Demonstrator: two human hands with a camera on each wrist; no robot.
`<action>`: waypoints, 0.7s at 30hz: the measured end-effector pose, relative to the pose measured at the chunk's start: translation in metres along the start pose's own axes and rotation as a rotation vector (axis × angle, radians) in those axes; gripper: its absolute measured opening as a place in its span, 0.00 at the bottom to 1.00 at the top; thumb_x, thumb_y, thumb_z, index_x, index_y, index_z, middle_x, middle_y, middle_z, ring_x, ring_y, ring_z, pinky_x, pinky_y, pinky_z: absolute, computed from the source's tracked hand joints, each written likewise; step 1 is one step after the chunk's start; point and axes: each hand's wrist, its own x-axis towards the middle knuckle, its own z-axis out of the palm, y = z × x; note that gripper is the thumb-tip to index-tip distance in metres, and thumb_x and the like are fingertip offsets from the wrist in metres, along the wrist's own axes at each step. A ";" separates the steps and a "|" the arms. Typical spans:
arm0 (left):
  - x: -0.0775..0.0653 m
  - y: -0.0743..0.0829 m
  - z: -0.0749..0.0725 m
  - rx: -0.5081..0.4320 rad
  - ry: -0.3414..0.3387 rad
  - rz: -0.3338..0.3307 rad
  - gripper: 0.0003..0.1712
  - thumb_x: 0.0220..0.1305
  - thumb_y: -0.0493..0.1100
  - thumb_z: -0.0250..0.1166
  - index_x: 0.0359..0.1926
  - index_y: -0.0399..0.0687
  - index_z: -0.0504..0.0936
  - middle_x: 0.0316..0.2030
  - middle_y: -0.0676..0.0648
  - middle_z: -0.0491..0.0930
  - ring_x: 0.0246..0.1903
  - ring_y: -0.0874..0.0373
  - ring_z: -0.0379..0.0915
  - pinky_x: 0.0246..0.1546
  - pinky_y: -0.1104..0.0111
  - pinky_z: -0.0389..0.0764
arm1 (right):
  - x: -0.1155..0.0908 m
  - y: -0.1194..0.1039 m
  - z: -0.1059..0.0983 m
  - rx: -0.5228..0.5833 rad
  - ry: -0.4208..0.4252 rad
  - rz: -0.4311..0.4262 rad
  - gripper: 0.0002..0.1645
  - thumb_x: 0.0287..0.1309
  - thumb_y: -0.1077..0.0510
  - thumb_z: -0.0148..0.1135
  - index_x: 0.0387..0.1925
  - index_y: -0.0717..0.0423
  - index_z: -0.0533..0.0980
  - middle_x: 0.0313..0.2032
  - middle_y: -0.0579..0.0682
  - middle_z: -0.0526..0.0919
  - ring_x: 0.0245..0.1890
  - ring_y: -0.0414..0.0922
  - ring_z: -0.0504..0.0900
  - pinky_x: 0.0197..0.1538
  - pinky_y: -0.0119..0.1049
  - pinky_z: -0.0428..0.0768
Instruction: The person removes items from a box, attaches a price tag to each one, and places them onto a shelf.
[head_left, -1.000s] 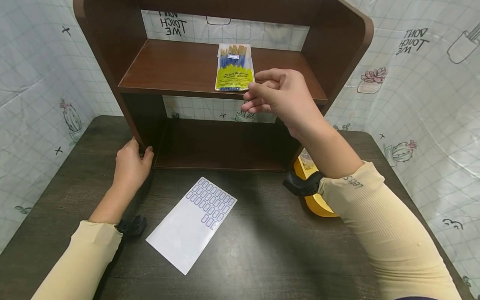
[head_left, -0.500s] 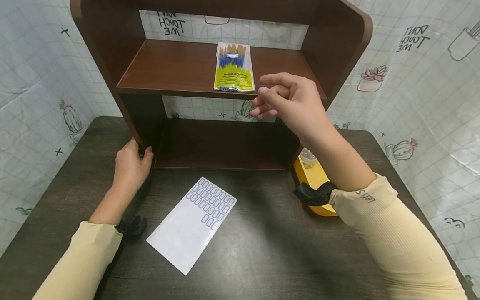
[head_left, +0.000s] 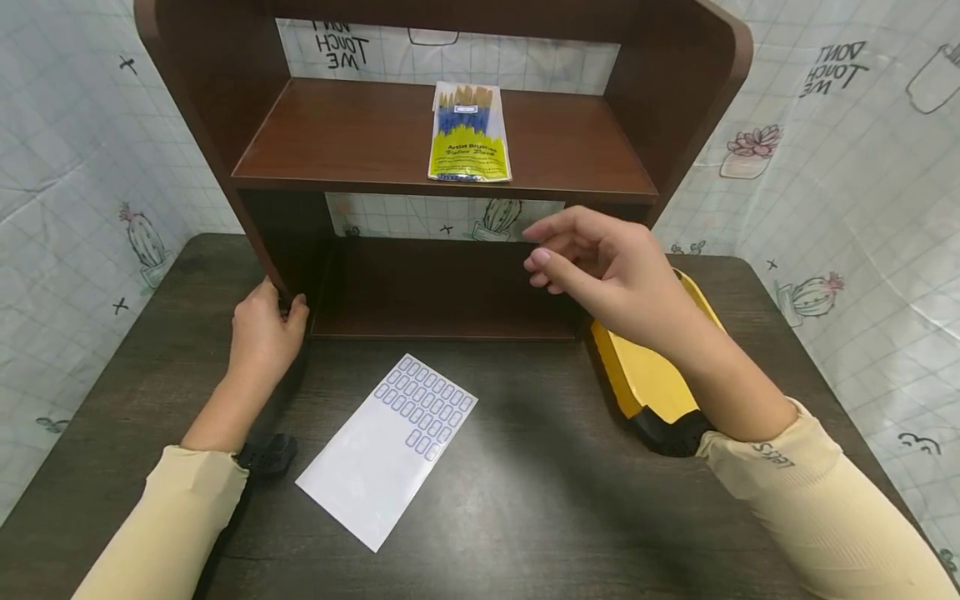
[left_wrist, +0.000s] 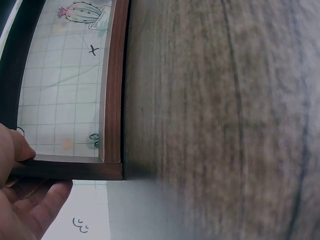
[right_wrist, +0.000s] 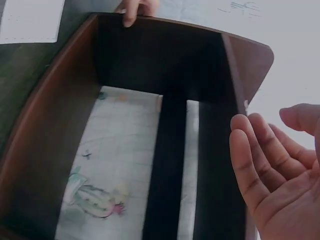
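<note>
My left hand (head_left: 266, 333) grips the lower left side panel of a dark brown wooden shelf (head_left: 442, 185). In the left wrist view the thumb is on one face of the panel (left_wrist: 70, 170) and the fingers (left_wrist: 50, 205) on the other. With fingers loosely bent and nothing in them, my right hand (head_left: 600, 258) hovers in front of the shelf's right side. A clear packet of artist brushes (head_left: 470, 137), yellow at the bottom with blue and tan brushes, lies on the upper shelf board. It bears a small blue-bordered label (head_left: 466, 109).
A white sticker sheet (head_left: 367, 475) with rows of small blue-edged labels lies aslant on the dark table (head_left: 525, 508). Beside the shelf's right panel stands a yellow tray (head_left: 645, 379), partly hidden by my right forearm. Patterned white sheeting (head_left: 847, 192) hangs behind.
My right hand has moved away from the brush packet, down and to the right, uncovering more of the shelf. The left hand keeps its grip on the panel, and the packet stays in place.
</note>
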 end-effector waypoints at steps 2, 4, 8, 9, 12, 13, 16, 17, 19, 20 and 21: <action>0.000 0.000 0.000 -0.001 0.001 0.002 0.12 0.74 0.36 0.58 0.50 0.29 0.78 0.40 0.28 0.82 0.32 0.36 0.80 0.31 0.50 0.76 | -0.007 0.007 0.000 -0.055 -0.033 -0.017 0.13 0.67 0.68 0.66 0.52 0.60 0.82 0.39 0.51 0.90 0.36 0.35 0.88 0.41 0.27 0.85; 0.000 0.000 0.000 -0.001 0.001 0.005 0.12 0.75 0.36 0.58 0.50 0.29 0.78 0.40 0.28 0.82 0.32 0.36 0.80 0.31 0.51 0.76 | -0.014 0.013 0.000 -0.104 -0.056 -0.026 0.12 0.67 0.67 0.67 0.50 0.58 0.83 0.38 0.49 0.90 0.37 0.34 0.87 0.40 0.25 0.84; 0.000 0.000 -0.001 -0.004 0.007 0.012 0.13 0.74 0.36 0.58 0.50 0.28 0.78 0.40 0.27 0.82 0.33 0.34 0.81 0.31 0.48 0.78 | -0.025 0.027 -0.003 -0.175 -0.072 -0.002 0.10 0.68 0.64 0.67 0.48 0.53 0.84 0.36 0.46 0.89 0.36 0.34 0.84 0.39 0.23 0.81; 0.000 0.000 -0.001 -0.004 0.010 0.013 0.13 0.74 0.36 0.58 0.50 0.27 0.78 0.41 0.27 0.82 0.33 0.34 0.81 0.31 0.48 0.78 | -0.027 0.031 -0.004 -0.188 -0.071 0.011 0.09 0.68 0.64 0.67 0.48 0.52 0.84 0.36 0.45 0.89 0.36 0.34 0.84 0.40 0.23 0.81; 0.000 -0.001 -0.002 -0.010 0.017 0.017 0.12 0.74 0.36 0.58 0.50 0.27 0.78 0.41 0.27 0.82 0.33 0.34 0.81 0.32 0.47 0.78 | -0.034 0.045 -0.008 -0.245 -0.073 0.042 0.08 0.69 0.62 0.67 0.47 0.51 0.85 0.37 0.44 0.89 0.37 0.32 0.83 0.41 0.22 0.81; 0.000 -0.001 -0.002 -0.012 0.018 0.016 0.12 0.74 0.36 0.58 0.49 0.27 0.78 0.41 0.27 0.82 0.33 0.34 0.81 0.33 0.47 0.78 | -0.036 0.050 -0.010 -0.269 -0.073 0.050 0.08 0.69 0.61 0.67 0.47 0.51 0.85 0.37 0.44 0.90 0.37 0.31 0.83 0.41 0.22 0.81; -0.001 -0.001 -0.002 -0.014 0.014 0.009 0.12 0.74 0.36 0.58 0.49 0.27 0.78 0.41 0.27 0.83 0.34 0.34 0.81 0.34 0.47 0.78 | -0.043 0.066 -0.018 -0.336 -0.063 0.070 0.08 0.69 0.60 0.67 0.47 0.51 0.85 0.39 0.44 0.91 0.38 0.28 0.82 0.42 0.20 0.80; -0.001 0.000 -0.002 -0.014 0.012 0.008 0.12 0.74 0.36 0.58 0.49 0.27 0.78 0.41 0.27 0.83 0.34 0.34 0.81 0.34 0.47 0.78 | -0.045 0.071 -0.021 -0.347 -0.059 0.083 0.08 0.69 0.60 0.67 0.47 0.51 0.85 0.39 0.45 0.91 0.38 0.28 0.82 0.42 0.20 0.80; -0.001 0.000 -0.001 -0.013 0.007 0.005 0.13 0.74 0.36 0.58 0.50 0.28 0.78 0.42 0.26 0.83 0.35 0.33 0.81 0.34 0.46 0.78 | -0.050 0.080 -0.029 -0.355 -0.055 0.122 0.08 0.69 0.60 0.67 0.48 0.52 0.85 0.39 0.47 0.91 0.37 0.27 0.81 0.41 0.20 0.80; -0.001 0.000 -0.001 -0.011 0.006 0.004 0.13 0.74 0.36 0.58 0.50 0.28 0.78 0.42 0.26 0.83 0.35 0.33 0.81 0.34 0.46 0.78 | -0.052 0.084 -0.033 -0.360 -0.053 0.143 0.08 0.69 0.59 0.67 0.48 0.53 0.85 0.39 0.48 0.91 0.37 0.26 0.81 0.41 0.19 0.79; -0.001 0.001 -0.001 -0.011 0.004 0.004 0.13 0.74 0.36 0.58 0.50 0.28 0.78 0.42 0.26 0.83 0.35 0.33 0.81 0.34 0.46 0.78 | -0.054 0.088 -0.037 -0.363 -0.052 0.163 0.08 0.69 0.59 0.67 0.48 0.54 0.85 0.38 0.49 0.91 0.36 0.26 0.81 0.40 0.20 0.79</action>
